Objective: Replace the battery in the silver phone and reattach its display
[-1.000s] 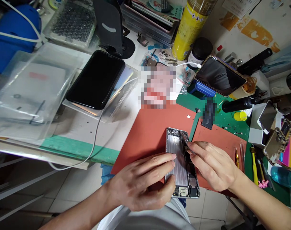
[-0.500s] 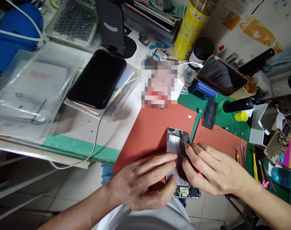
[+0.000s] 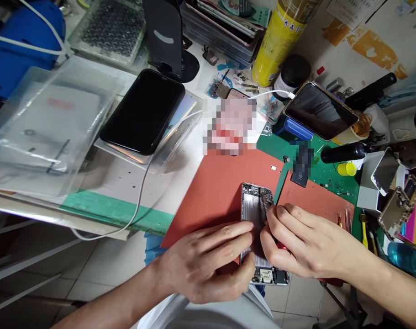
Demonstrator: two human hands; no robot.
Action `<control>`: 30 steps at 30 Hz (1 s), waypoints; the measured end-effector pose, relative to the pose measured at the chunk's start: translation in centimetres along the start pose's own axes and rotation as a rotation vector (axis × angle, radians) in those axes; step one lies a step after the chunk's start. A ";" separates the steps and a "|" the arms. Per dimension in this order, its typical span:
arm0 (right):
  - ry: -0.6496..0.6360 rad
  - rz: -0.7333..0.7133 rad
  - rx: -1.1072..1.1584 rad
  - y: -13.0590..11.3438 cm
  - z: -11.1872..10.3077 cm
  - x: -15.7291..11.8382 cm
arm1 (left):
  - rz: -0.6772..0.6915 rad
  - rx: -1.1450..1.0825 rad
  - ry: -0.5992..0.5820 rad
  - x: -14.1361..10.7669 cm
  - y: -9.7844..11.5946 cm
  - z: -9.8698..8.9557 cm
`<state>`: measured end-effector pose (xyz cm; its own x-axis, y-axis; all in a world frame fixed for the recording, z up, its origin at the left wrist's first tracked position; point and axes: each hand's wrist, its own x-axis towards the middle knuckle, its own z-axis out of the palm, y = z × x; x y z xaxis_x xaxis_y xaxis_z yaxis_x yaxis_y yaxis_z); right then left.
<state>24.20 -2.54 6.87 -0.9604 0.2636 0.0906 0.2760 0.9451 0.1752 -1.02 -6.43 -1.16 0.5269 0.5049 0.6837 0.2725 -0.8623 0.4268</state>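
An opened phone housing (image 3: 252, 205) with a bare metal interior lies at the front edge of the red mat (image 3: 224, 187). My left hand (image 3: 214, 260) grips its left side, fingers reaching over the frame and thumb near the lower end. My right hand (image 3: 293, 237) pinches a slim tool (image 3: 265, 203), whose tip meets the upper right part of the housing; a bit of red shows beneath the fingers. Above the right hand, a black battery-like part (image 3: 299, 178) rests partly on the second red mat (image 3: 317, 196).
A black phone (image 3: 142, 112) sits on boxes at the left, beside plastic bags (image 3: 46, 132). Behind stand a phone stand (image 3: 163, 36) and a yellow spray can (image 3: 279, 43). Another phone (image 3: 320, 109) leans at the right, with small tools (image 3: 364, 228) along the green mat.
The tool in my right hand now shows more of its shaft, its tip near the housing's top right. The whole view has shifted slightly; my left hand keeps its hold.
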 end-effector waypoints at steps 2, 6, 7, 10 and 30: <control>-0.009 -0.002 -0.005 0.0 0.0 0.0 | -0.011 0.005 0.004 0.1 0.0 0.0; 0.056 0.001 0.010 0.2 0.1 0.1 | 0.001 0.004 -0.001 0.0 0.0 0.1; 0.075 0.006 0.016 0.2 0.2 0.2 | 0.005 0.007 -0.007 0.0 0.0 0.1; 0.091 0.014 0.029 0.4 0.2 0.4 | 0.009 0.013 -0.013 -0.3 0.0 0.0; 0.118 -0.035 0.036 0.8 0.3 0.5 | 0.007 0.020 -0.047 -0.2 0.0 -0.3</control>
<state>23.91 -1.57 6.72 -0.9575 0.2081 0.1999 0.2390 0.9601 0.1449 -1.38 -6.49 -1.17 0.5657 0.4971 0.6579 0.2846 -0.8665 0.4100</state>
